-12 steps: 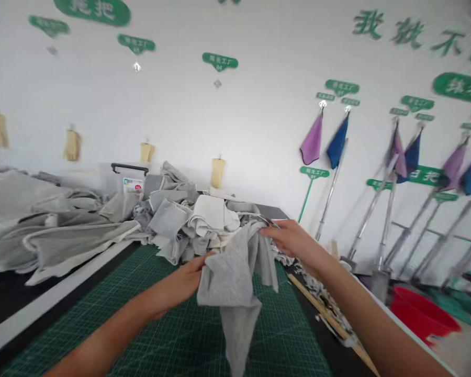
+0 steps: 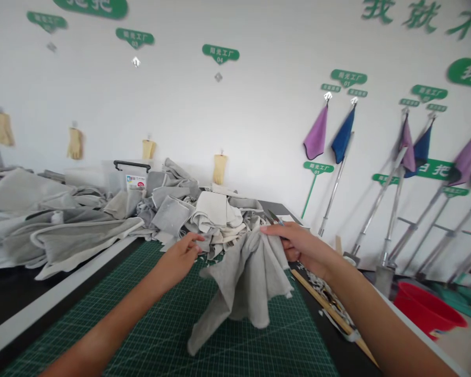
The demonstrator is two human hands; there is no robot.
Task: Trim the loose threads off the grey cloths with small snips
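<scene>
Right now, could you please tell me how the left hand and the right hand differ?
The right hand pinches the grey cloth near its top, while the left hand holds nothing visible and is apart from that cloth. The right hand also has a pointed metal tool, perhaps scissors; the left hand has no tool. Both are bare, with fingers bent.

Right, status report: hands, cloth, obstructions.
Left hand open, off the cloth. Right hand pinching gray cloth, pointed tool also in hand. Cloth hanging bunched above green mat. Fabric pile crowding mat's far end.
</scene>
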